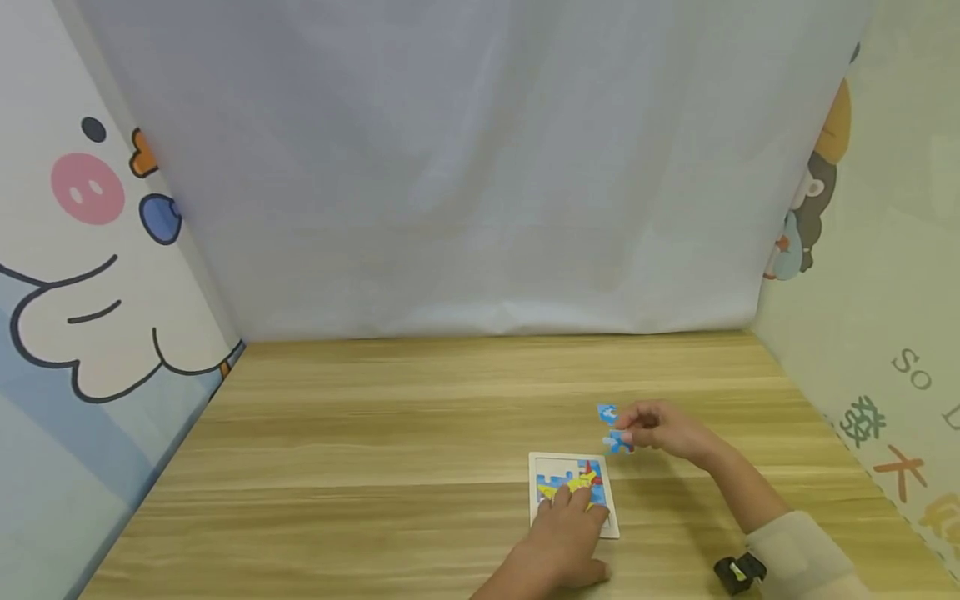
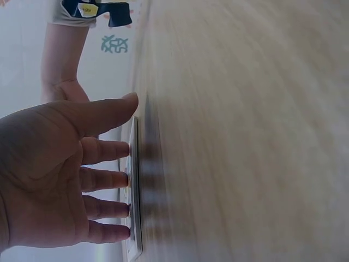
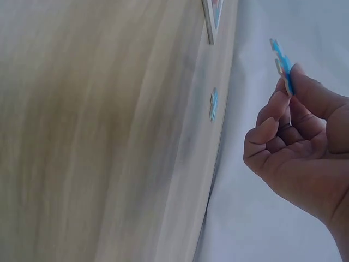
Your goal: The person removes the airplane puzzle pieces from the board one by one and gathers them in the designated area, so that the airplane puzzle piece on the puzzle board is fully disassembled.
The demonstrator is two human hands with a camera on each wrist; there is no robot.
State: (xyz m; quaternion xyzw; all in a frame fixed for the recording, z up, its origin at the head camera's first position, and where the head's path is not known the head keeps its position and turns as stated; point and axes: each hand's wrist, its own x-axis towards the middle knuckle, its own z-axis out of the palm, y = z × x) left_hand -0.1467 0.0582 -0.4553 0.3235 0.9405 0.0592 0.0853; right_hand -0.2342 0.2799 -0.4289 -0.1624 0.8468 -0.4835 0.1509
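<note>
A square jigsaw puzzle (image 1: 611, 521) in a pale frame lies on the table, its blue, yellow and red picture partly filled in. Bare backing shows along the upper left of the frame. Straight fingers of my left hand (image 1: 566, 533) rest on the puzzle's lower part and hide some of it; the left wrist view shows the fingertips (image 2: 121, 179) at the frame. Between thumb and fingers my right hand (image 1: 667, 429) pinches a blue puzzle piece (image 3: 283, 68), held above the table. Another blue puzzle piece (image 1: 607, 413) lies on the table just beyond it.
The wooden table (image 1: 337, 467) reaches back to a hanging white sheet (image 1: 450, 208). Cartoon-printed panels stand along the left and right sides. A black strap device (image 1: 738, 572) sits at the right wrist by the sleeve.
</note>
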